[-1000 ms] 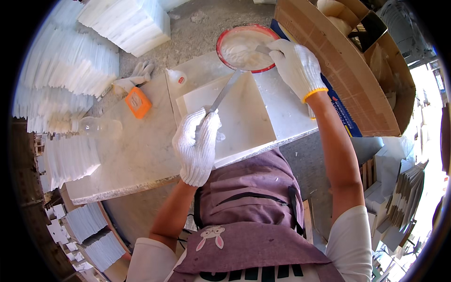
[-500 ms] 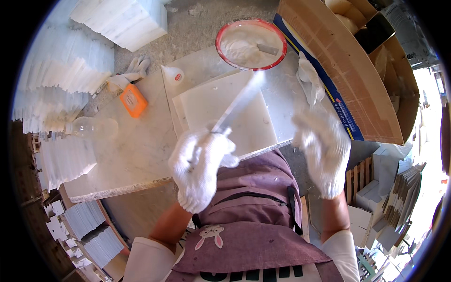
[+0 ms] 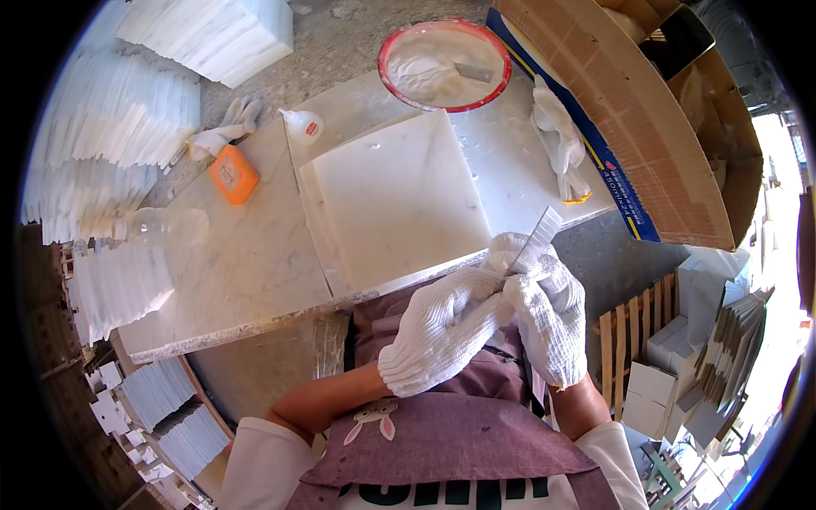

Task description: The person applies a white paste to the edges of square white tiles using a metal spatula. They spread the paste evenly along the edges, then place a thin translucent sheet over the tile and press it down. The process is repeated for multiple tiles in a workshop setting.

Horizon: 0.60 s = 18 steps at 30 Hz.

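Observation:
In white knit gloves, my left hand [image 3: 450, 323] and my right hand [image 3: 548, 314] meet in front of my apron, beyond the slab's right corner. A narrow flat metal blade [image 3: 539, 238], scraper-like, sticks up and to the right from between them. Fingers of both hands are closed around its lower end, which the gloves hide. Left of my hands, square white marble tiles [image 3: 399, 200] lie stacked on the larger marble slab [image 3: 238, 272]. Behind them stands a red-rimmed bowl [image 3: 425, 72] of white paste, with a flat grey blade [image 3: 473, 72] in it.
A white squeeze bottle [image 3: 302, 125], an orange box [image 3: 233, 175] and a clear bottle [image 3: 170, 226] lie at the left. Spare gloves [image 3: 557, 136] rest beside a large cardboard box [image 3: 629, 110] at the right. Stacked tiles [image 3: 127, 102] line the far left.
My left hand has carried the blade from over the tiles to the right and nearer my body. My right hand has come inward to meet it, and both now grip the blade.

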Each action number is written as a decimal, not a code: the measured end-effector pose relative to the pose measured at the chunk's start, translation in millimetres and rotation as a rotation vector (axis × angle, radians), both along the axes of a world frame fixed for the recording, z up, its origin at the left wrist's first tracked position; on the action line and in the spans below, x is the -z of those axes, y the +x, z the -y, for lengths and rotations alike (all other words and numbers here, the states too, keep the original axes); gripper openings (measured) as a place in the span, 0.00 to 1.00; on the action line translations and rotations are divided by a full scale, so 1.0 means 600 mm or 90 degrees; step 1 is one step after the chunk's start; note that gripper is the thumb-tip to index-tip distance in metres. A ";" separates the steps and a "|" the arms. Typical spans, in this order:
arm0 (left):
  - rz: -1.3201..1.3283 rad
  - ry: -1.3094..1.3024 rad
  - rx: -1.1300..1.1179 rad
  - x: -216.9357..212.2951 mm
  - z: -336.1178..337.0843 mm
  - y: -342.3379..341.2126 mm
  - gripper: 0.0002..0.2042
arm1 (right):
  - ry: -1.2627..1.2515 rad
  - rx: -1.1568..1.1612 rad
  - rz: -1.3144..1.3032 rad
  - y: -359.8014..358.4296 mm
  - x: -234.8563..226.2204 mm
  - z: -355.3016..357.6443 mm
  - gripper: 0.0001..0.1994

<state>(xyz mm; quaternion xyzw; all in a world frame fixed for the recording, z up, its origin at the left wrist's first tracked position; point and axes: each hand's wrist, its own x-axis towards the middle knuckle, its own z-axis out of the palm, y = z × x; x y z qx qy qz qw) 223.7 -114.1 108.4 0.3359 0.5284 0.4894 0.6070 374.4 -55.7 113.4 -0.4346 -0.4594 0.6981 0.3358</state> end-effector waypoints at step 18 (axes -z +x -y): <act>-0.618 0.429 -0.106 0.049 0.015 -0.093 0.19 | 0.837 -0.287 0.401 -0.027 0.036 -0.133 0.11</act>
